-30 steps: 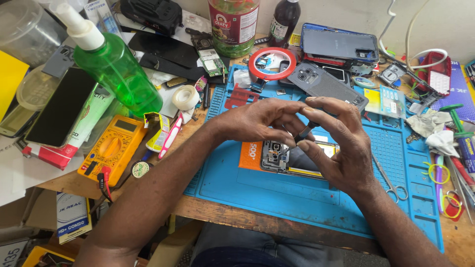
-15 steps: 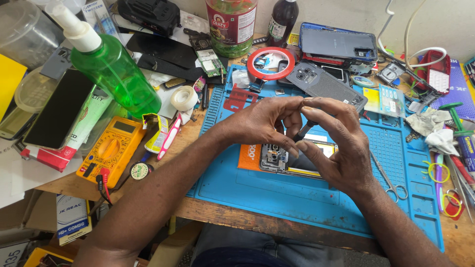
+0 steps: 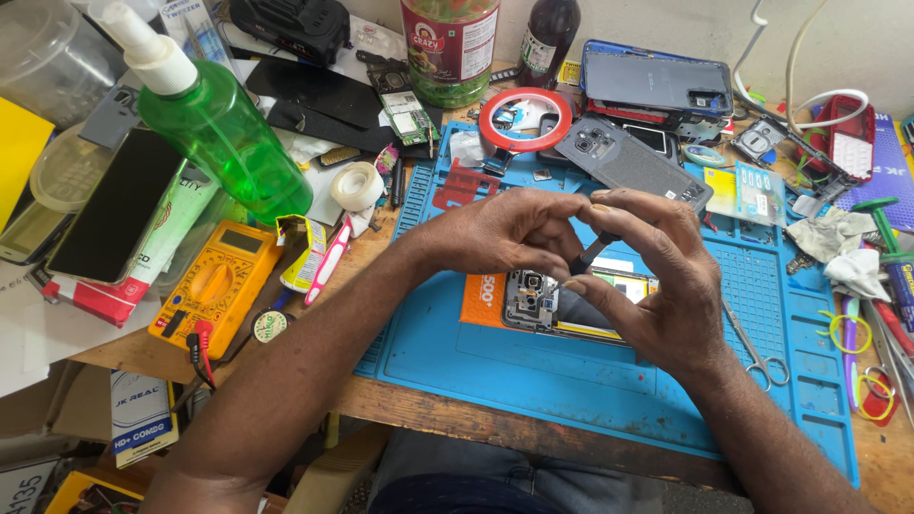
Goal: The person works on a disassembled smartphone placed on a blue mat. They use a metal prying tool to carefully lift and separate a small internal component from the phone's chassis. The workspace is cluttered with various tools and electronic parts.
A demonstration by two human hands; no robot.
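An opened phone [image 3: 533, 300] with its inner boards showing lies on an orange card on the blue work mat [image 3: 590, 381]. My left hand [image 3: 505, 233] hovers just above its upper end, fingers curled. My right hand [image 3: 657, 276] is over the phone's right part and pinches a thin dark tool [image 3: 592, 252] whose tip points down at the phone. Both hands touch at the fingertips around the tool. Most of the phone's right half is hidden under my right hand.
A grey phone back cover [image 3: 633, 162] and a red ring [image 3: 524, 119] lie behind my hands. A green spray bottle [image 3: 224, 138], a yellow multimeter [image 3: 214, 286], a tape roll [image 3: 357, 186] stand left. Scissors [image 3: 757, 347], tweezers and rags lie right.
My hands have shifted only slightly over the phone. The fingers of both hands have closed a little tighter around the dark tool.
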